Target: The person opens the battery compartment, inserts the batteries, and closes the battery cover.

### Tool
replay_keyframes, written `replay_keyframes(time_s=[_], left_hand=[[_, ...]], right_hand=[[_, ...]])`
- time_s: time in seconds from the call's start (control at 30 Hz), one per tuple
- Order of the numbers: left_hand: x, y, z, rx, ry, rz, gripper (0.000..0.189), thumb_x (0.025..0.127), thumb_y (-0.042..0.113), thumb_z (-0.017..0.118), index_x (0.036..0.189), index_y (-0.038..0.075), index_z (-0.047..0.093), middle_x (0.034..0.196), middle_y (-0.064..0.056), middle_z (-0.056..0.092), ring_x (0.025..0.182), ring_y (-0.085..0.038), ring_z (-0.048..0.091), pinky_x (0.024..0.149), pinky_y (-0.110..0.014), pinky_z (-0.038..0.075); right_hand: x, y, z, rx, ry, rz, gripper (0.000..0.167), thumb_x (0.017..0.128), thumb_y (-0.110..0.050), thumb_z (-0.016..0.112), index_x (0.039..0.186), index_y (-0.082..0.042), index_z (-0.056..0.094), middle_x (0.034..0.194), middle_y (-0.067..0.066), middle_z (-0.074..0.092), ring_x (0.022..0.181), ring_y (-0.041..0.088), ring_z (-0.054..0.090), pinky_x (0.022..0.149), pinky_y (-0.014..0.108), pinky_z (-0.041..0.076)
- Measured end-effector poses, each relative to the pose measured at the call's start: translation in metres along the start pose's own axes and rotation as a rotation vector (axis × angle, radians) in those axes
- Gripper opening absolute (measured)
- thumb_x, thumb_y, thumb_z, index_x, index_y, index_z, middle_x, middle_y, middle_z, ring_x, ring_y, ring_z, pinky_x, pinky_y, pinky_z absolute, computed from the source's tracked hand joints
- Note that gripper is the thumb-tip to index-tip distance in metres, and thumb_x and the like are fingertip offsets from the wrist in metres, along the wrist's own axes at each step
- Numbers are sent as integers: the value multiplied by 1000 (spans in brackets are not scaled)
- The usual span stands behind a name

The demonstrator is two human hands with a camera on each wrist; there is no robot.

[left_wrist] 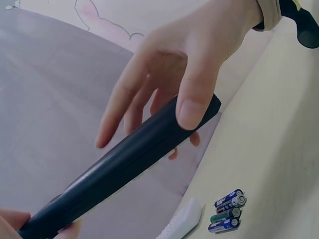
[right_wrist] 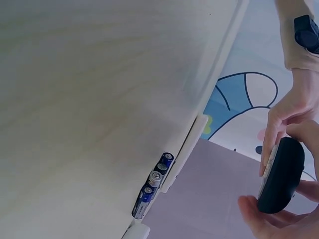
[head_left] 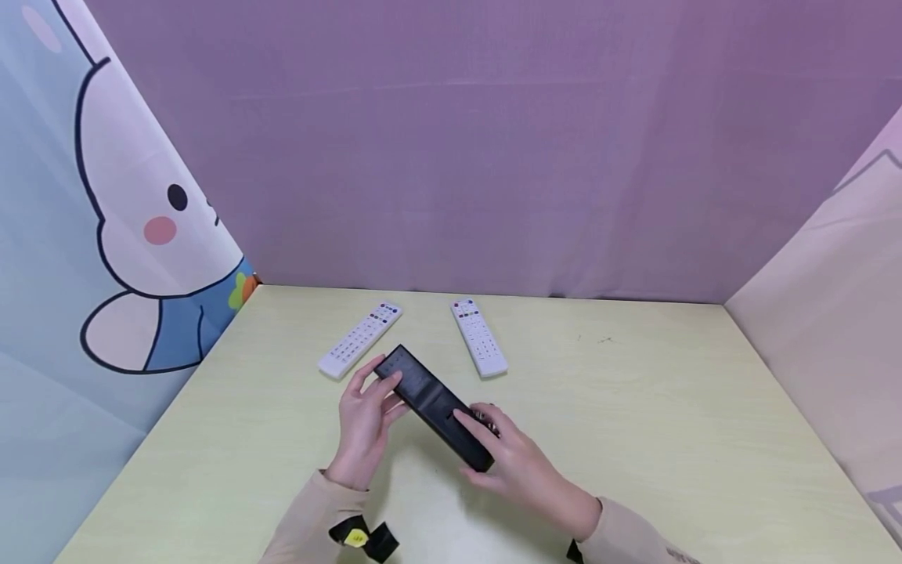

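Note:
A black remote control [head_left: 430,395] is held tilted above the table, its plain back with a small notch facing up. My left hand [head_left: 362,427] pinches its far end, the thumb lying on the back. My right hand [head_left: 517,462] grips the near end, with its index finger at the notch. In the left wrist view the right hand [left_wrist: 189,64] has its thumb on the edge of the remote control [left_wrist: 124,159]. Several batteries [right_wrist: 152,184] lie side by side on the table; in the head view the right hand partly hides them.
Two white remote controls lie farther back on the table, one [head_left: 359,341] at the left and one [head_left: 480,338] nearer the middle. A purple cloth [head_left: 479,157] stands along the table's back edge, with printed cloth [head_left: 162,313] at the left side.

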State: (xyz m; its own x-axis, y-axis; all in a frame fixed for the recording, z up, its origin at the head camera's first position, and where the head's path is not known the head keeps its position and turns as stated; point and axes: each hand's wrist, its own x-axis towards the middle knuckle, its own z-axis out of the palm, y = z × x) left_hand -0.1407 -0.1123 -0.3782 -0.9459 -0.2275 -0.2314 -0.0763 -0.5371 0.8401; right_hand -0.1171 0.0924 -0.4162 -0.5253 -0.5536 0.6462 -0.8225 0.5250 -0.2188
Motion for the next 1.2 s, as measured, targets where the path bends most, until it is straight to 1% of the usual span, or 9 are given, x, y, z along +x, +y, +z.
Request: replay_keyframes(time_s=[0.13,0.3,0.37,0.5,0.7,0.87,0.97,1.1,1.2], left_hand=[[1,1,-1,-9,8,1,45,83,-2,55,125,4,41,84,-1,66,64,-14,64,56,-26,54],[1,2,-2,-9,29,-3,43,82,-2,55,123,7,43,84,-1,66,64,-15,64,56,-26,54],[1,2,-2,-10,36,-1,42,82,-2,55,121,9,44,84,-1,66,64,-15,64,56,-26,54],[2,2,-2,-7,38,4,42,83,-1,55,122,9,44,85,-1,66,65,-15,64,58,-27,54],[3,1,-2,-2,17,5,46,83,-1,55,126,6,39,86,0,65,65,-14,64,59,-26,54],[5,1,-3,16,-9,15,44,83,0,55,124,9,42,92,0,62,66,-12,62,60,-26,54],[5,1,-3,26,-40,29,43,84,1,55,124,9,42,94,0,60,68,-11,61,61,-27,54],[6,0,-5,52,-83,44,41,84,1,55,122,10,44,91,-1,58,68,-12,59,62,-27,54],[8,-1,-6,86,-108,57,42,83,1,55,123,12,45,90,-3,56,70,-13,59,65,-28,54]], right_hand=[[-1,-2,-3,-20,19,18,72,60,-24,79,123,-8,49,117,17,46,97,22,52,72,27,52],[-2,-2,-5,-17,35,8,54,75,-34,67,120,-7,52,117,17,46,95,21,50,72,25,50],[-2,-1,-5,-8,46,-4,53,75,-32,68,118,-6,53,115,18,46,94,21,50,72,24,50],[-3,1,-4,12,70,-29,60,61,-18,78,115,-5,55,113,18,47,92,22,50,72,24,49],[-4,2,-2,34,109,-59,55,62,-15,77,111,-2,57,109,21,49,90,24,50,70,26,50],[-5,1,-1,107,93,29,55,60,-13,78,110,-3,59,109,18,50,88,20,50,72,22,49],[-6,-2,-1,189,75,109,55,59,-11,78,110,-5,59,109,14,52,91,21,52,75,25,51],[-6,-5,-4,389,2,304,51,64,-10,76,112,-8,59,109,8,54,98,19,53,80,29,51],[-5,-7,-7,600,-53,455,48,70,-11,73,114,-7,57,111,9,54,99,18,53,83,30,50]])
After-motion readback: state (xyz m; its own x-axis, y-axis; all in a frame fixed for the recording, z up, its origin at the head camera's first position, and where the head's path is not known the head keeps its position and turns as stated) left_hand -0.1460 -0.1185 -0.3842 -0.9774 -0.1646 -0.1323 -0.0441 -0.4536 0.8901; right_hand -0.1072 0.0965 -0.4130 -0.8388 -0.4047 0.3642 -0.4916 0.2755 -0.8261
